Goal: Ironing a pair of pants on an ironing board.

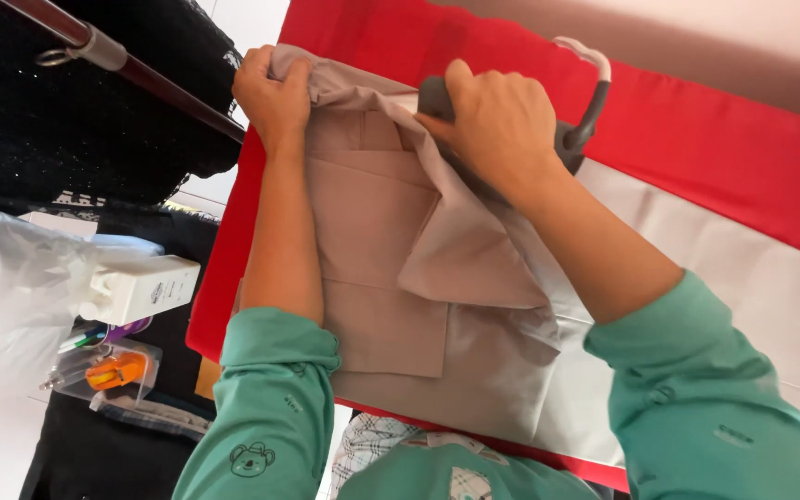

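light: bright, even daylight | shadows: soft, faint | glare: white surfaces slightly washed | blur: mild at edges

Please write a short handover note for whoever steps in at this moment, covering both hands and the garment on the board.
Left hand: pinches the far edge of the beige garment, holding it taut.
Right hand: grips the handle of a grey iron resting on the garment's top end.
The garment lies flat on the red-edged ironing board, pocket flaps up, one fold lying loose in the middle.
Done: the near pocket area looks flat.
Left: the part under the iron and the loose fold, by the look of it.
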